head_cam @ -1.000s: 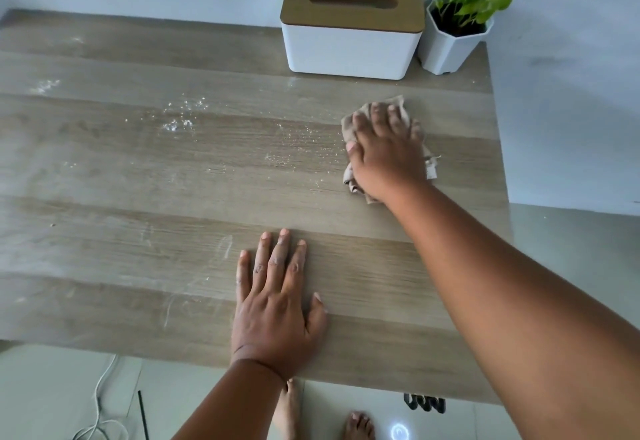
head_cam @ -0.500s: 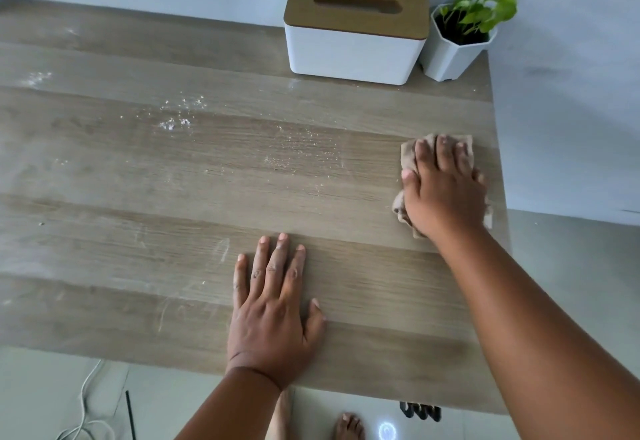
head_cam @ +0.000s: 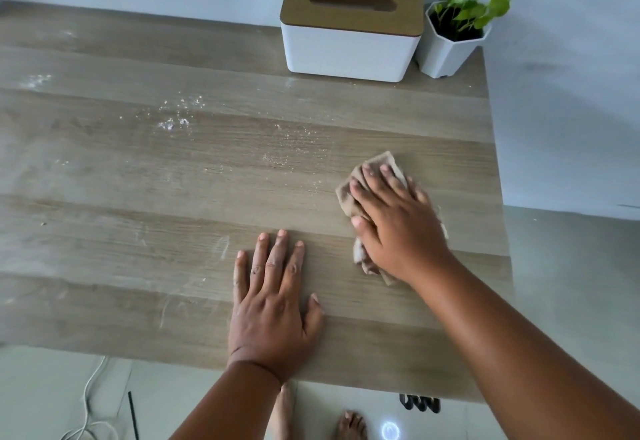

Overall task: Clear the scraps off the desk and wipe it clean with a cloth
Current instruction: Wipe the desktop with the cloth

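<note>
Back toward the middle comes the right hand, dragging the cloth inward from the right edge where it was half a second ago, while the left hand stays put near the front edge. Fingers of the right hand are spread and pressed flat over the crumpled beige cloth, pinning it to the counter rather than gripping it; the left hand's fingers lie open and flat on bare wood, holding nothing. Now the risks: fine white crumbs sit just left of the cloth, and a thicker patch lies well apart toward the left, so a fast sweep could smear or scatter them instead of gathering them. Pushing toward the front edge would likely drop them onto the floor, right by the bare feet. With the cloth bunched, only part of it touches, so streaks may be left. A wide stroke toward the back could knock the tissue box or the potted plant beside it.
</note>
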`<state>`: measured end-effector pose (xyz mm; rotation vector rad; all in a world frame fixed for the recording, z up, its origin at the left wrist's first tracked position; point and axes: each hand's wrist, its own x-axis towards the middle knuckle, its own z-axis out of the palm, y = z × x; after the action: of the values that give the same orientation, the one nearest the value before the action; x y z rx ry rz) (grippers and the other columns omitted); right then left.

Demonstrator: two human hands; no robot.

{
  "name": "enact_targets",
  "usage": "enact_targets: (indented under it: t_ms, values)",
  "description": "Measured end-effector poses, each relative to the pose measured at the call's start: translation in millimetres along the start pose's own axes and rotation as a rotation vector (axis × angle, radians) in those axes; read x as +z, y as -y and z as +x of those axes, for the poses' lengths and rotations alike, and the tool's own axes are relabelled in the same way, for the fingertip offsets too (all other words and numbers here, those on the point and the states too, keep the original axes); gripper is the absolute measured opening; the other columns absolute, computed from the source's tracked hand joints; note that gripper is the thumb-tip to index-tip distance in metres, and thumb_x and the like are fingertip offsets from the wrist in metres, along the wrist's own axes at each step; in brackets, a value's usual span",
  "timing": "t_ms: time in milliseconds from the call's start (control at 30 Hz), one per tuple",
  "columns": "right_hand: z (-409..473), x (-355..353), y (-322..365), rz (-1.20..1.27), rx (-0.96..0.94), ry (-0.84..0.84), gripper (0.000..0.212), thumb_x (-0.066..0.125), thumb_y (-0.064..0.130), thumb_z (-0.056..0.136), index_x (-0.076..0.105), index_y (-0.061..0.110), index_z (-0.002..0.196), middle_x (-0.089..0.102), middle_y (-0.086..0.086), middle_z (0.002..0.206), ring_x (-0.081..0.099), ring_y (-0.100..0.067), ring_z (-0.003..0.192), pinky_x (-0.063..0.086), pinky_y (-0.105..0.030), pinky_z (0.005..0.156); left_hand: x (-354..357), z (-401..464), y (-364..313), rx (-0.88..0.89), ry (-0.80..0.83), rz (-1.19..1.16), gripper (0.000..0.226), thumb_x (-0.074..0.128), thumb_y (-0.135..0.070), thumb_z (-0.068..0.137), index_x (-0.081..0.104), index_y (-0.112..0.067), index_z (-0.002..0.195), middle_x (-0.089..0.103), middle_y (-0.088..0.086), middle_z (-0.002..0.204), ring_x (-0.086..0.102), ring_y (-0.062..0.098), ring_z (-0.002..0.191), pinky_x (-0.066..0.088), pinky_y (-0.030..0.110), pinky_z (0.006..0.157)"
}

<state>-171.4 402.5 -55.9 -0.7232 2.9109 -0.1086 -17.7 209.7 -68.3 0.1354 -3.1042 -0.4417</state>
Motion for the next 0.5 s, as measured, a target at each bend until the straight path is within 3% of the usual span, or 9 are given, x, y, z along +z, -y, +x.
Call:
enact_targets:
  t_ms: [133, 233, 333, 500]
  values:
    - [-26.5, -5.8, -44.1, -0.009, 0.185, 0.0, 0.062, 0.03, 0.059, 0.1, 0.038, 0.032, 0.156, 0.022, 0.005, 0.169, 0.024, -0.022, 0.155, 0.03, -0.045, 0.113, 2.1, -0.3, 0.9, 0.002, -0.005, -0.008, 0.079, 0.05, -0.043, 0.084, 0.041, -0.015, 0.157, 0.024, 0.007, 0.17, 0.009, 0.026, 0.16, 0.013, 0.058, 0.127]
    - [0.0, -7.9, -51.3, -0.008, 0.345, -0.023, 0.065, 0.028, 0.055, 0.098, 0.035, 0.028, 0.156, 0.023, -0.001, 0.17, 0.022, -0.028, 0.155, 0.025, -0.054, 0.117, 2.3, -0.3, 0.6, 0.001, -0.016, -0.018, 0.078, 0.05, -0.043, 0.084, 0.041, -0.015, 0.157, 0.024, 0.007, 0.17, 0.009, 0.026, 0.16, 0.012, 0.058, 0.127]
    - [44.0, -7.0, -39.3, -0.026, 0.448, -0.002, 0.064, 0.024, 0.051, 0.1, 0.026, 0.026, 0.159, 0.014, -0.014, 0.17, 0.009, -0.038, 0.157, 0.011, -0.063, 0.123, 1.1, -0.6, 0.1, -0.005, -0.002, -0.012, 0.078, 0.05, -0.043, 0.085, 0.04, -0.016, 0.157, 0.023, 0.006, 0.17, 0.008, 0.026, 0.16, 0.011, 0.057, 0.127]
    - [78.0, -5.4, 8.0, -0.02, 0.315, -0.004, 0.064, 0.021, 0.049, 0.1, 0.022, 0.028, 0.16, 0.01, -0.017, 0.17, 0.002, -0.041, 0.157, 0.0, -0.061, 0.125, -1.4, -0.6, -0.6, -0.01, 0.015, -0.007, 0.078, 0.047, -0.045, 0.086, 0.039, -0.016, 0.158, 0.022, 0.007, 0.171, 0.008, 0.026, 0.16, 0.011, 0.057, 0.127]
